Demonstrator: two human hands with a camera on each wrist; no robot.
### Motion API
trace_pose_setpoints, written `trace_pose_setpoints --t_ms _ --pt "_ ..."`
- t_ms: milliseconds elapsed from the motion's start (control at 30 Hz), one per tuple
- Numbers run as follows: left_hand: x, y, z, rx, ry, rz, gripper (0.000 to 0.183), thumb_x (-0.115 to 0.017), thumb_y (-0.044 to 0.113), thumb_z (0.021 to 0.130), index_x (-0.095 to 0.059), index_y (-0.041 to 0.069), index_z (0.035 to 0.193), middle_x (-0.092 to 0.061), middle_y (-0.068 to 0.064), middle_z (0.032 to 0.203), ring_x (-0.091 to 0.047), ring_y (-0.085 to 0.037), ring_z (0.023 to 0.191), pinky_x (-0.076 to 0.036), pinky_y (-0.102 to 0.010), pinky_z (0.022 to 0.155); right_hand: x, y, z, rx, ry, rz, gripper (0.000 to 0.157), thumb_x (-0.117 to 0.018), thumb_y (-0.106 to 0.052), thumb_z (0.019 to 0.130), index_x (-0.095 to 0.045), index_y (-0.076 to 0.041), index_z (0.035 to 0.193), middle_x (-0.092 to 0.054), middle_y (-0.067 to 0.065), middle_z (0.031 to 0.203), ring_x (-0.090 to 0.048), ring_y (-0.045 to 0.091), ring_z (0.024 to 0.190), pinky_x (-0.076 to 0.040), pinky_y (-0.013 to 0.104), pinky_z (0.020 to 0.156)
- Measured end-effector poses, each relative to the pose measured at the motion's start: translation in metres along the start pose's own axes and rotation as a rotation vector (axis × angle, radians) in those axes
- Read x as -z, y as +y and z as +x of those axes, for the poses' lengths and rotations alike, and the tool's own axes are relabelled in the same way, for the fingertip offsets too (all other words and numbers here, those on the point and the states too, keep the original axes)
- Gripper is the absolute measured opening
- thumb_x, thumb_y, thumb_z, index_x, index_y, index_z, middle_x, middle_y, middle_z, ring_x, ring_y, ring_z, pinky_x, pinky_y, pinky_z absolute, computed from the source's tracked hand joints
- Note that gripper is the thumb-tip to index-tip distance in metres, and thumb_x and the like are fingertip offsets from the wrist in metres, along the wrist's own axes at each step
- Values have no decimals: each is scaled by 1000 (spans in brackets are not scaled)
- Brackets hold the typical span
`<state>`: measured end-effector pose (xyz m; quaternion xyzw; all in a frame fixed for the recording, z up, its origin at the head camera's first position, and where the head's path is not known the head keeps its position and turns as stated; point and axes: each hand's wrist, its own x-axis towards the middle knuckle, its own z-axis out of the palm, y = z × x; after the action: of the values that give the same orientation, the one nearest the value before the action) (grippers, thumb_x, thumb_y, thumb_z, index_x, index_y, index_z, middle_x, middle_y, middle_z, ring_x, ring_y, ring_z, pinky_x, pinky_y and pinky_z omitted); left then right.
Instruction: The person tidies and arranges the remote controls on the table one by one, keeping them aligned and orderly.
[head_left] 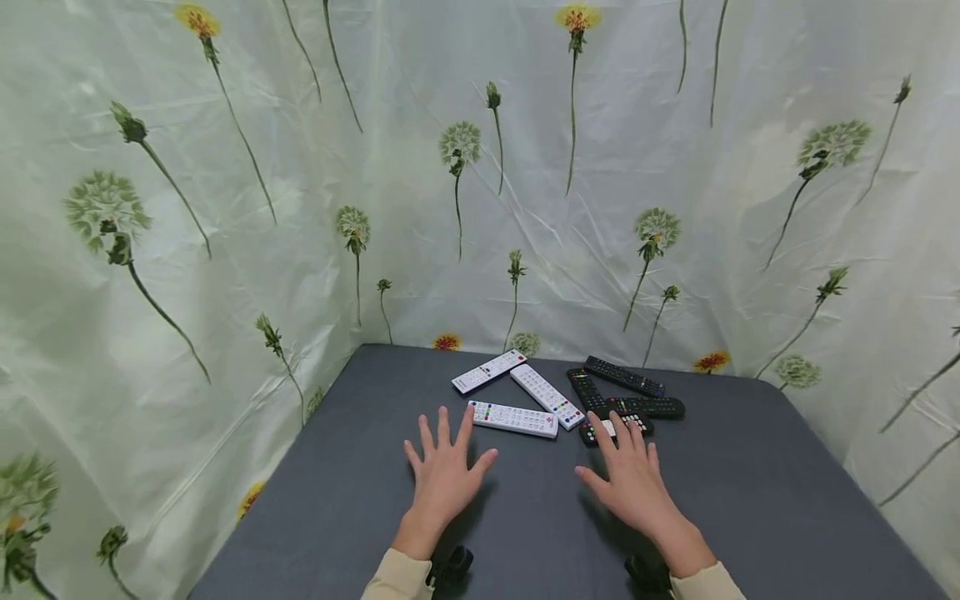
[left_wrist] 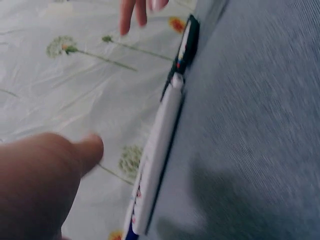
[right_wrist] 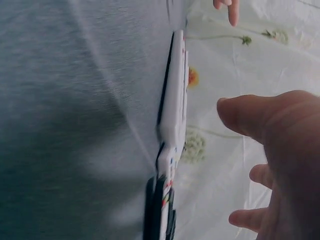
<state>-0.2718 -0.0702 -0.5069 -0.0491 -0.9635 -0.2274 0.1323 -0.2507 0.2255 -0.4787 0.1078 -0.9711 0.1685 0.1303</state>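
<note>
Both hands hover over the dark table with fingers spread, holding nothing. My left hand (head_left: 444,479) is in front of a white remote control (head_left: 513,419) that lies crosswise, its fingertips close to the remote's left end. Two more white remotes lie behind it, one slanting up to the right (head_left: 489,372) and one slanting down to the right (head_left: 546,395). My right hand (head_left: 633,487) has its fingertips overlapping a black remote (head_left: 641,423) with white buttons. Several other black remotes, among them a long one (head_left: 624,376) at the back, lie crossed behind it.
The grey-blue table top (head_left: 330,500) ends at a back edge just behind the remotes. A pale curtain (head_left: 262,167) printed with dandelions hangs around the back and sides. Dark wrist straps show below both hands.
</note>
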Motion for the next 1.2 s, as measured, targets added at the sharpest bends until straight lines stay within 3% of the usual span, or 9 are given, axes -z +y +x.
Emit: trace_pose_setpoints --t_ms 167,367,433,567,667,800,933,1200 --pt "8 11 4 99 7 -122 80 -66 50 94 -31 19 159 -36 -28 154 -25 -57 141 -19 -80 102 11 -6 20 84 -34 99 79 -72 -36 93 -32 -18 159 -28 25 158 -19 51 145 -23 73 108" --pt "20 17 19 188 -12 -341 67 -67 36 94 -46 4 149 -58 -25 133 -55 -44 119 -45 -63 92 12 -11 54 152 -103 213 60 -69 -28 97 -47 -13 151 -43 20 150 -41 41 136 -39 62 103" --pt "22 18 25 228 -59 -499 62 -66 33 96 -48 2 146 -61 -22 126 -62 -39 108 -50 -56 86 10 -12 66 164 -134 228 55 -68 -26 98 -50 -12 148 -48 16 146 -46 37 133 -41 59 102" --pt "19 16 32 378 -220 -965 53 -59 26 99 -49 -2 142 -60 -25 125 -63 -37 100 -52 -50 81 5 -14 84 205 -191 213 47 -63 -26 101 -54 -11 145 -56 12 139 -53 34 126 -44 56 100" --pt "15 15 34 514 -331 -1298 53 -54 21 101 -40 -5 144 -53 -32 134 -59 -44 113 -50 -56 91 2 -14 93 234 -228 176 44 -60 -25 102 -56 -10 143 -58 13 136 -56 33 122 -46 55 97" --pt "9 18 37 652 -405 -1588 60 -49 19 103 -25 -6 152 -40 -39 144 -44 -54 131 -42 -61 103 -1 -16 105 244 -253 139 42 -61 -21 101 -58 -11 142 -60 12 135 -58 31 121 -47 52 97" --pt "5 20 43 728 -419 -1717 61 -45 17 103 -21 -7 153 -34 -40 146 -39 -56 134 -38 -60 107 -8 -22 118 253 -274 111 41 -61 -19 100 -60 -10 139 -62 10 133 -59 29 122 -47 50 98" --pt "1 16 44 792 -389 -1784 60 -42 12 102 -19 -11 152 -30 -41 146 -39 -56 134 -36 -57 109 -32 -27 127 281 -338 54 41 -59 -18 99 -61 -9 139 -64 9 132 -58 30 125 -46 49 102"
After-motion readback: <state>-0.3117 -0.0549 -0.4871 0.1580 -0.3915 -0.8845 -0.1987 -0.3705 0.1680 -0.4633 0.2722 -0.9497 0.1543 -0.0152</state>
